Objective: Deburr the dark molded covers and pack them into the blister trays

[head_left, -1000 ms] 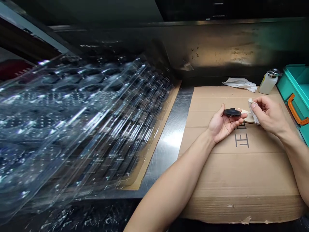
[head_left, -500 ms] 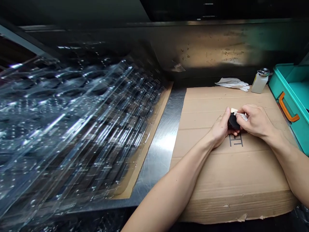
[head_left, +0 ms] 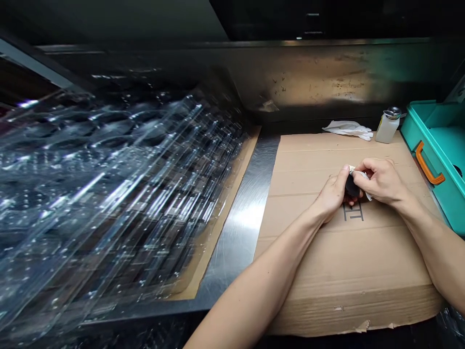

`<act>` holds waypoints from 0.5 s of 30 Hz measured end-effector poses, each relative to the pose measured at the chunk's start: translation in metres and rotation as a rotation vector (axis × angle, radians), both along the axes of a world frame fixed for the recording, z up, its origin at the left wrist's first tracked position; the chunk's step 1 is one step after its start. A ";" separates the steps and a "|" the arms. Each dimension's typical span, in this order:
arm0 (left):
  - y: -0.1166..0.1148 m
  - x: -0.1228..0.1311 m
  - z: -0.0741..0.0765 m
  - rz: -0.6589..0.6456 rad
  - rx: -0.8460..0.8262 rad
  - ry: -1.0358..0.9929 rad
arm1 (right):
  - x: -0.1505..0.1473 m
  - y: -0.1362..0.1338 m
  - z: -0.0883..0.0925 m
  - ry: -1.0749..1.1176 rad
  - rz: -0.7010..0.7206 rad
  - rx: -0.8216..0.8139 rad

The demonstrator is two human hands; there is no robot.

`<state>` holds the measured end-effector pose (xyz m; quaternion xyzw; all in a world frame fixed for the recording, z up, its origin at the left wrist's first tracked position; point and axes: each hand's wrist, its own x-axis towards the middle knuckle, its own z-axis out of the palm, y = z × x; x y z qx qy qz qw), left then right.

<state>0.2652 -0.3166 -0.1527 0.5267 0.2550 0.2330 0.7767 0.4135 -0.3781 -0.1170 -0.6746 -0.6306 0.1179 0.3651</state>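
Observation:
Over the cardboard sheet (head_left: 301, 208), my left hand (head_left: 334, 194) grips a small black round part (head_left: 351, 187), its thumb along the top edge and fingertips curled beneath. A pale bit shows at the part's upper edge, too small to name. My right hand (head_left: 381, 180) pinches a white cloth or tissue (head_left: 363, 177) against the part; one end of it hangs out below the fingers. The fingers partly hide the black part, so its exact kind cannot be made out.
Clear plastic blister trays (head_left: 138, 194) are stacked at left. White gloves (head_left: 348, 130) and a pump bottle (head_left: 388, 125) lie and stand at the cardboard's back edge. A teal toolbox (head_left: 428, 145) with an orange handle (head_left: 428, 165) stands at right. A metal strip (head_left: 243, 213) separates trays and cardboard.
The cloth has shifted in my right fingers, its end now hanging lower beside the black part. My left hand keeps its hold. The view has moved slightly.

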 end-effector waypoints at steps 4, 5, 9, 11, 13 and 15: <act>0.000 0.000 0.003 0.015 -0.061 0.013 | 0.007 0.000 0.000 -0.056 0.024 -0.062; 0.000 0.000 0.005 0.018 -0.102 0.013 | 0.009 -0.001 0.000 -0.055 0.012 -0.072; 0.004 -0.002 0.012 0.014 -0.292 0.030 | 0.013 -0.002 0.002 0.036 -0.124 -0.038; 0.005 -0.003 0.014 -0.002 -0.337 0.048 | 0.012 -0.001 0.003 0.050 -0.146 -0.036; 0.006 -0.003 0.015 -0.006 -0.342 0.056 | 0.010 0.000 0.002 0.025 -0.113 -0.056; 0.006 -0.003 0.016 -0.001 -0.329 0.056 | 0.008 0.000 0.001 0.005 -0.062 -0.076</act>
